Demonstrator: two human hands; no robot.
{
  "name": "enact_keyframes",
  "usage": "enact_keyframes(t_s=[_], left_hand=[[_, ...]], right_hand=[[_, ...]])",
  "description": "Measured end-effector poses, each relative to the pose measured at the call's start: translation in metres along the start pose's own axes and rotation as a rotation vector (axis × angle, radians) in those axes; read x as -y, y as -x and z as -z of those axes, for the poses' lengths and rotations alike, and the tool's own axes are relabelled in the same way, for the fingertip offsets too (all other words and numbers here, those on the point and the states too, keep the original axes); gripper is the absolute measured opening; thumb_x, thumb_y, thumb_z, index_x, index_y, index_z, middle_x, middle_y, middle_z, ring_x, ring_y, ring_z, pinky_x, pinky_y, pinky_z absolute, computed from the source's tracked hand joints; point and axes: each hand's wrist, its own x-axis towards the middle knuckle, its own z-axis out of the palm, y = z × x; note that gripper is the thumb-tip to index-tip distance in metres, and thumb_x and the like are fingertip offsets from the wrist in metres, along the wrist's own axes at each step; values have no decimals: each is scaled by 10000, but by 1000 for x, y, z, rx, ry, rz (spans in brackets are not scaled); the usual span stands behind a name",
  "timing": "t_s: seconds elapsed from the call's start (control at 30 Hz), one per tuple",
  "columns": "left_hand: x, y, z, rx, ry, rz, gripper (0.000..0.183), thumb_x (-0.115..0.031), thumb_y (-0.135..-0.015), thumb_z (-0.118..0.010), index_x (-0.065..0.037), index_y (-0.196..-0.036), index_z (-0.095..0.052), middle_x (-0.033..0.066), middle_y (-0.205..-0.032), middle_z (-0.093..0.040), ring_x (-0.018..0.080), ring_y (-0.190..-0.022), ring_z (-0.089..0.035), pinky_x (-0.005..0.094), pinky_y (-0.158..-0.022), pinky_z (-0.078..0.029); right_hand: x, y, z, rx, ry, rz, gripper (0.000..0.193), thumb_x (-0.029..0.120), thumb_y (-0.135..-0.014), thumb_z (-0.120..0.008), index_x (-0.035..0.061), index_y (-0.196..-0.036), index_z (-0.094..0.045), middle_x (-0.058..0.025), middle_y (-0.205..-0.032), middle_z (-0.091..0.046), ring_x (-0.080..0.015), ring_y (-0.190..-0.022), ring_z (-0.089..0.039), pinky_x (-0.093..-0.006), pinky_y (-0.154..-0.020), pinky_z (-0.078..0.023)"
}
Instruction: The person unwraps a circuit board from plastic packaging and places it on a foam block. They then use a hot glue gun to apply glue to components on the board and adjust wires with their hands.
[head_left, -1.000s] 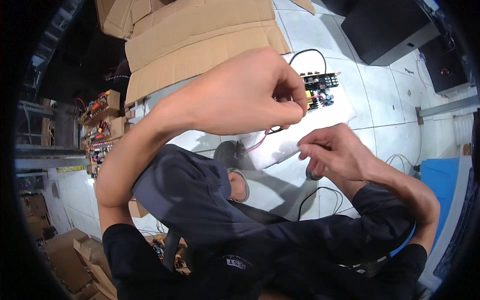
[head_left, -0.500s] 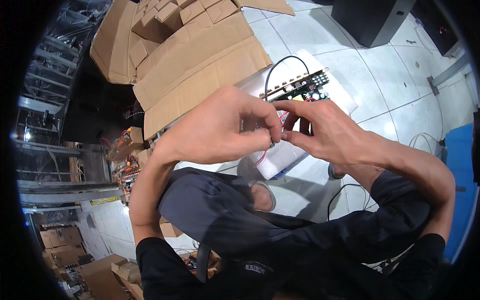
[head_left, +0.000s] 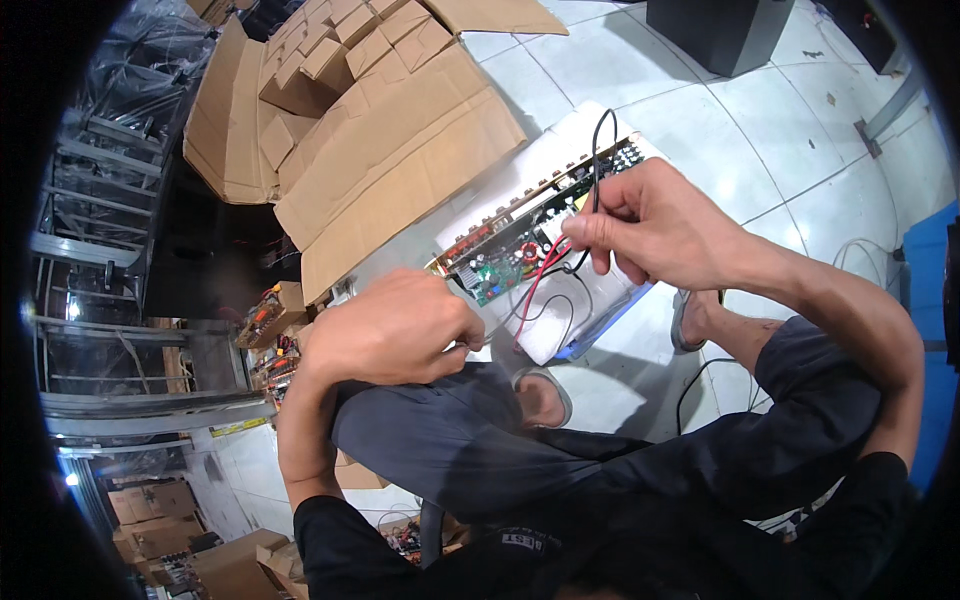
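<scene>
A long circuit board [head_left: 494,274] with green and black parts lies on a white foam block [head_left: 545,335]. Above its right part, my right hand [head_left: 665,225] pinches red and black wires [head_left: 548,262]; a black cable loops up over that hand's fingers. The wires run down from the pinch, over the board's near edge and the foam. My left hand [head_left: 395,325] is closed at the left of the board, thumb against the bent forefinger. Whatever it pinches, if anything, is too small to make out.
A large opened carton [head_left: 400,150] packed with smaller boxes stands at the far left. More circuit boards [head_left: 268,318] lie left of my left arm. At the far right are a black cabinet [head_left: 715,35] and a blue object [head_left: 930,270]. My feet and black cables are near the foam.
My hands were together over the board and are now apart. The left has moved left and nearer; the right has shifted slightly right, lifting the wires. More of the board shows.
</scene>
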Motion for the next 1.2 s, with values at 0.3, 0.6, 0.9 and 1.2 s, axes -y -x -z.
enact_keyframes(t_s=[0.3,0.6,0.9,1.2], left_hand=[[9,-13,-15,0,14,60,354,-210,-821,-745,-65,-1145,-731,210,-966,-719,395,-955,-669,492,-825,-509],[7,-43,-19,-283,426,194,338,-320,-820,-807,10,-882,-768,151,-602,-605,244,-500,-509,361,-532,-429],[3,-46,-17,-277,207,310,338,-338,-810,-810,-29,-753,-687,112,-612,-636,268,-546,-610,387,-576,-476],[1,-71,-41,-374,-115,146,418,-343,-848,-773,-11,-984,-558,157,-711,-648,391,-722,-663,488,-602,-484]], right_hand=[[-1,-2,4,-287,-12,221,484,361,-981,-641,-41,-713,-668,-47,-560,-558,-88,-527,-467,-316,-490,-366],[4,4,12,-353,-73,266,494,404,-981,-643,-4,-704,-670,12,-530,-499,-40,-509,-425,-258,-470,-307],[12,4,20,-317,-236,176,445,366,-991,-645,56,-680,-580,69,-522,-428,-11,-441,-348,-218,-412,-259],[17,6,14,-289,-66,194,484,386,-971,-633,6,-673,-649,27,-526,-473,-49,-503,-402,-271,-486,-309]])
